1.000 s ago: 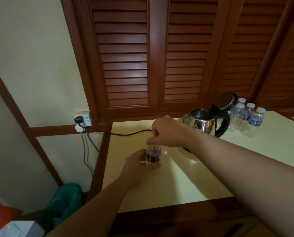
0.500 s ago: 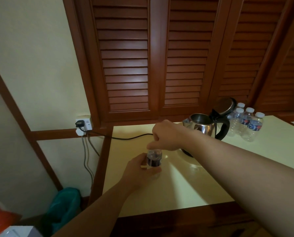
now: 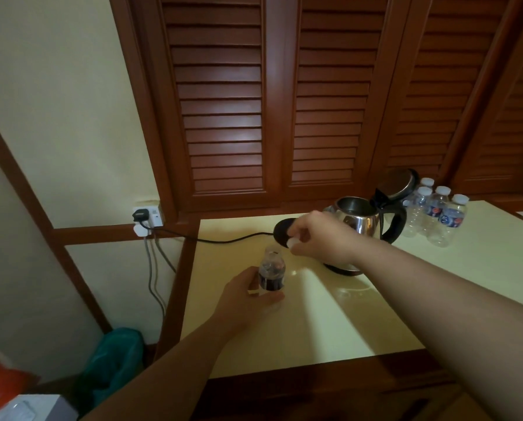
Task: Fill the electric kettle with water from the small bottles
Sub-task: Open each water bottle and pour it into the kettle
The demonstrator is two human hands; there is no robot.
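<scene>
A small water bottle (image 3: 271, 270) with a dark label stands upright on the cream table (image 3: 330, 323), its mouth uncovered. My left hand (image 3: 248, 294) grips it around the lower body. My right hand (image 3: 317, 235) hovers just right of and above the bottle's mouth and pinches the white cap (image 3: 293, 242). Behind my right hand stands the steel electric kettle (image 3: 362, 221) with a black handle, its lid (image 3: 398, 183) tipped open. Several more capped small bottles (image 3: 436, 214) stand grouped right of the kettle.
The black kettle base (image 3: 283, 230) lies left of the kettle, and its cord (image 3: 223, 239) runs to a wall socket (image 3: 148, 215). Louvred wooden doors (image 3: 284, 101) rise behind the table. A green bag (image 3: 114, 354) lies on the floor at the left.
My right hand has lifted off the bottle's top and moved right with the white cap. The bottle's mouth now shows. My left hand keeps its hold.
</scene>
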